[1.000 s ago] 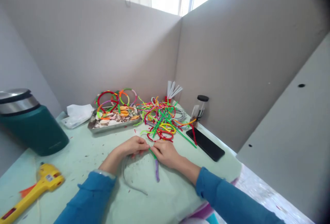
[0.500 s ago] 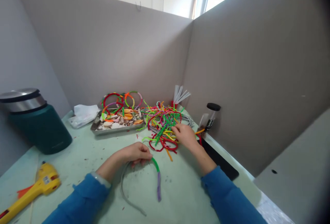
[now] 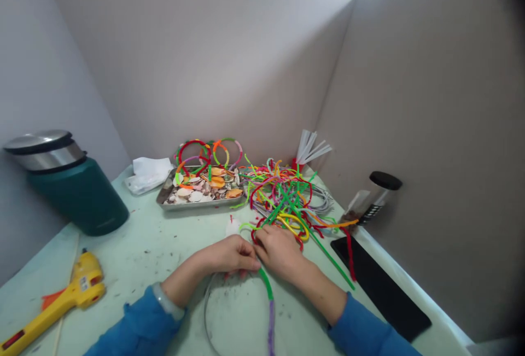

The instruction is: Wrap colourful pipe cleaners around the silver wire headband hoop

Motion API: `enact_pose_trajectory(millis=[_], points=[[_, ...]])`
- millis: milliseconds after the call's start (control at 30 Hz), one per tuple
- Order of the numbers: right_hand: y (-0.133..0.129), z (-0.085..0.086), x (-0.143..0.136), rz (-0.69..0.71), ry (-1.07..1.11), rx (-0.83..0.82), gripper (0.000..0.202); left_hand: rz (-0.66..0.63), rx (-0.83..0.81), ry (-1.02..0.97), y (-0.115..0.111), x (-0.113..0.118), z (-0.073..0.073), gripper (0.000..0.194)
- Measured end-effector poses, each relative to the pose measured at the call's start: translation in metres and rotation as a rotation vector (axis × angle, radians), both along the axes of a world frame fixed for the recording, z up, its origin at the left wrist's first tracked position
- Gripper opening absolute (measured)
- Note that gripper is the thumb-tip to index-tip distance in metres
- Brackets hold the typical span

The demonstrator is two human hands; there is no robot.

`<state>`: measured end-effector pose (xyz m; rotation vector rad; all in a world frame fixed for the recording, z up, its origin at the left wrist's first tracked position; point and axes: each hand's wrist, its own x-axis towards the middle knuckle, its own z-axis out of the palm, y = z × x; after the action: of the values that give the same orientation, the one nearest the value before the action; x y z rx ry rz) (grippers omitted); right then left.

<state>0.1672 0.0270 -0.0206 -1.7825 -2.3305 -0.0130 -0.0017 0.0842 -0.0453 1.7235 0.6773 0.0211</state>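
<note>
My left hand (image 3: 235, 257) pinches a thin grey headband near the top of its curve. One side of the headband (image 3: 205, 312) is bare; the other is wrapped in green and then purple fuzzy pipe cleaner (image 3: 270, 320). Right beside it, my right hand (image 3: 281, 252) has its fingers curled in and close to the left fingertips. Whatever lies between the right fingers is hidden. Just beyond both hands spreads a tangled heap of coloured pipe cleaners (image 3: 293, 197), with a yellow loop (image 3: 301, 229) and a long green strand (image 3: 334, 257) at its near side.
Behind stands a metal tray (image 3: 200, 206) of shells with several wrapped hoops (image 3: 194, 158). To the left are a green flask (image 3: 77, 194) and a yellow glue gun (image 3: 77, 287). White sticks (image 3: 309, 148), a black-lidded container (image 3: 375, 197) and a black flat object (image 3: 377, 285) are on the right.
My right hand has come back from the pipe cleaner heap to beside my left hand. The left hand keeps its pinch on the headband. The view has tilted downward.
</note>
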Motion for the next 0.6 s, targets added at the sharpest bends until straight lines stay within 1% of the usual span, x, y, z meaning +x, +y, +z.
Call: enact_pose_trajectory(millis=[67,133,200,267,333,400,500,600], points=[[0.002,-0.006,0.000,0.023,0.117,0.061,0.013,0.008,-0.005,0.000,0.000,0.000,0.000,0.043],[0.005,-0.005,0.004,0.032,0.353,0.124,0.013,0.015,-0.015,-0.009,0.000,0.000,0.001,0.042],[0.011,0.001,0.007,0.004,0.636,0.125,0.014,0.014,-0.031,-0.016,0.000,0.000,0.003,0.041],[0.018,0.010,0.008,-0.063,0.908,0.071,0.019,0.012,-0.049,-0.011,0.000,0.000,0.003,0.040],[0.025,0.019,0.007,-0.114,1.151,-0.041,0.024,0.014,-0.062,-0.007,0.001,0.000,0.002,0.041],[0.031,0.028,0.004,-0.116,1.346,-0.160,0.028,0.011,-0.060,-0.016,0.002,0.000,0.001,0.042],[0.036,0.045,0.001,-0.076,1.557,-0.232,0.027,0.000,-0.052,-0.029,0.002,-0.001,-0.001,0.042],[0.044,0.062,-0.001,-0.020,1.645,-0.226,0.025,-0.003,-0.064,-0.033,0.003,-0.001,-0.002,0.041]])
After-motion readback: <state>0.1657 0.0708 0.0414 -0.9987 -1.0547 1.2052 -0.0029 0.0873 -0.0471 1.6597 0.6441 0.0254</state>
